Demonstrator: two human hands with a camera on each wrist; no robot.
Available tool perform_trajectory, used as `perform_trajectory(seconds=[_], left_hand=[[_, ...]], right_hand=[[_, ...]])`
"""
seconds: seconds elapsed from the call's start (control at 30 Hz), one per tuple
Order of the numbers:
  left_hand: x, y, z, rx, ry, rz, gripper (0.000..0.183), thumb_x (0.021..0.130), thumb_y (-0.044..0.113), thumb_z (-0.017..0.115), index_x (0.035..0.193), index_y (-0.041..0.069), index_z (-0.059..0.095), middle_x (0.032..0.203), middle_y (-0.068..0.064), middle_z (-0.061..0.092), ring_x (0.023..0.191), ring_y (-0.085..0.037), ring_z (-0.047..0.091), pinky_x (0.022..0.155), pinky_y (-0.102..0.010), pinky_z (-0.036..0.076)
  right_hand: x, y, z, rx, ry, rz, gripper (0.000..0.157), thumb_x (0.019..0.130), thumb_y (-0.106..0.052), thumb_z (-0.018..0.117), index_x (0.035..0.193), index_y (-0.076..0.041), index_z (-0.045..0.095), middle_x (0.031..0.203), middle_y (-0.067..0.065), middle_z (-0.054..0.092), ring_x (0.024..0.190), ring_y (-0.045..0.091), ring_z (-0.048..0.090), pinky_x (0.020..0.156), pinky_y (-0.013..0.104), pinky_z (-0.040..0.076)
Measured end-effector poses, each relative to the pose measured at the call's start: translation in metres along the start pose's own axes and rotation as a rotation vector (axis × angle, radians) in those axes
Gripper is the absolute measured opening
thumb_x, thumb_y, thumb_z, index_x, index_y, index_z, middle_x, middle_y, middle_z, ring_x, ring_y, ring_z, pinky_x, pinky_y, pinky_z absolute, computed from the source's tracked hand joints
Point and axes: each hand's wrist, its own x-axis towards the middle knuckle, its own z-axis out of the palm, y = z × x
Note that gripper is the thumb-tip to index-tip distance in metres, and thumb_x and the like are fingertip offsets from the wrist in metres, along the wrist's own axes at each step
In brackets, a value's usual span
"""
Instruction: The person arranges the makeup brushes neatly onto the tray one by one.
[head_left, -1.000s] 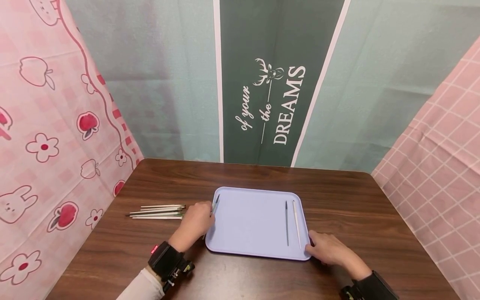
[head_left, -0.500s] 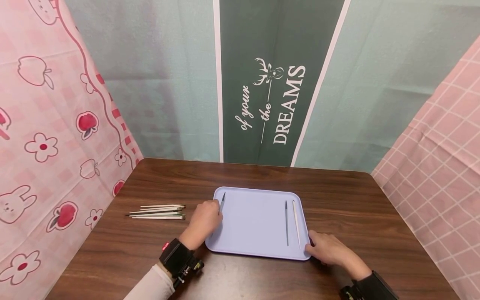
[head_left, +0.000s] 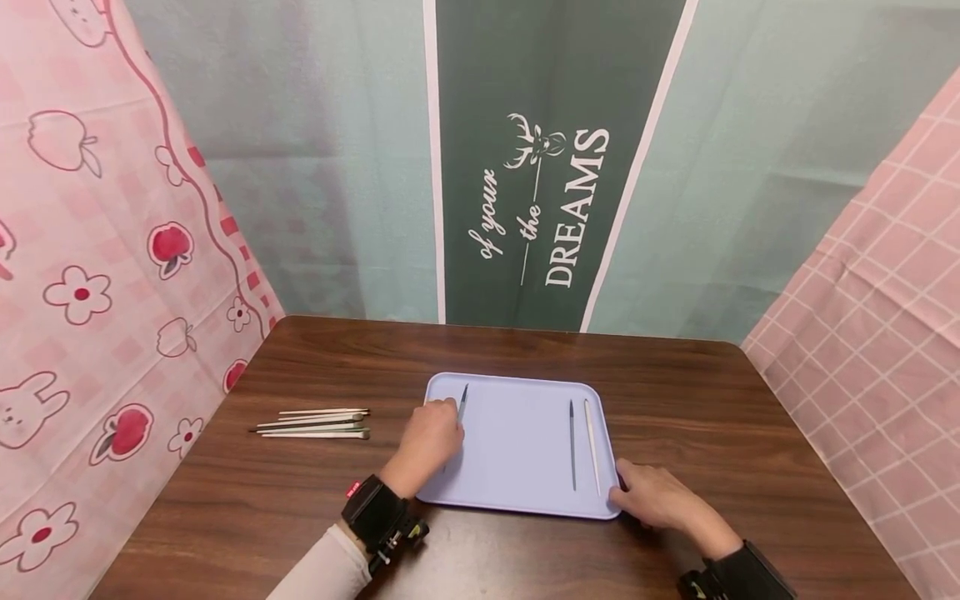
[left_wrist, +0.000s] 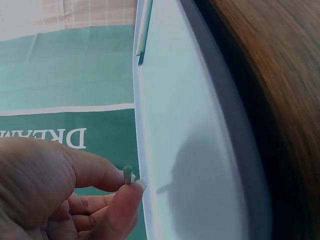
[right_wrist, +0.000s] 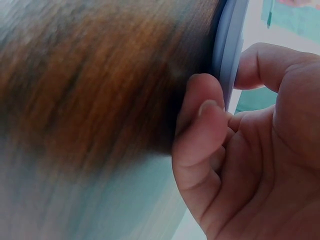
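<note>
My left hand (head_left: 431,442) pinches a thin paintbrush (head_left: 462,402) between thumb and fingertips, over the left part of a lilac tray (head_left: 517,454). The brush's dark bristles point to the far side; its green handle end (left_wrist: 128,174) shows between the fingertips in the left wrist view. On the tray's right side lie a grey-blue paintbrush (head_left: 573,446) and a white-handled one (head_left: 592,442), side by side. My right hand (head_left: 654,497) grips the tray's near right corner, thumb on the upper side of the rim (right_wrist: 230,50) and fingers curled beneath it.
Several more paintbrushes (head_left: 315,423) lie in a loose bunch on the wooden table (head_left: 360,358), left of the tray. A green curtain (head_left: 352,208) hangs behind the table, with pink cloths (head_left: 112,342) at the sides.
My left hand has moved right with the paintbrush, from the tray's left edge to farther over its surface. The right hand stays at the tray's corner.
</note>
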Motion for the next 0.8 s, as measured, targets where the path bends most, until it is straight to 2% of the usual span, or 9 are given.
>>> perform_trajectory(seconds=[0.33,0.47,0.63,0.8], left_hand=[[0.007,0.02,0.005,-0.051,-0.004,0.001,0.012,0.08,0.002,0.067,0.072,0.001,0.058,0.064,-0.012,0.059,0.06,-0.033,0.063,0.055,-0.043,0.051],[0.011,0.029,0.008,-0.058,-0.015,0.017,0.011,0.08,0.001,0.067,0.073,0.001,0.058,0.064,-0.012,0.059,0.059,-0.032,0.063,0.054,-0.042,0.051],[0.015,0.038,0.012,-0.066,-0.043,0.006,0.011,0.082,0.002,0.067,0.074,0.001,0.06,0.065,-0.013,0.06,0.06,-0.031,0.064,0.055,-0.041,0.051],[0.016,0.045,0.017,-0.073,-0.037,0.011,0.012,0.081,0.001,0.067,0.072,0.002,0.059,0.063,-0.012,0.06,0.058,-0.029,0.063,0.053,-0.039,0.05]], right_hand=[[-0.001,-0.003,-0.001,-0.003,-0.008,0.005,0.018,0.087,-0.021,0.064,0.082,-0.013,0.048,0.062,0.002,0.052,0.046,0.017,0.052,0.044,0.03,0.041],[-0.001,-0.002,-0.002,-0.002,-0.011,0.006,0.018,0.087,-0.021,0.064,0.084,-0.013,0.049,0.064,0.002,0.052,0.048,0.017,0.053,0.046,0.03,0.041],[0.0,-0.002,-0.002,-0.011,-0.009,-0.001,0.018,0.088,-0.021,0.064,0.084,-0.013,0.049,0.065,0.002,0.052,0.049,0.017,0.053,0.047,0.03,0.042],[-0.001,-0.002,-0.002,-0.018,-0.004,-0.006,0.019,0.088,-0.021,0.065,0.084,-0.012,0.049,0.065,0.002,0.051,0.049,0.016,0.053,0.047,0.031,0.041]])
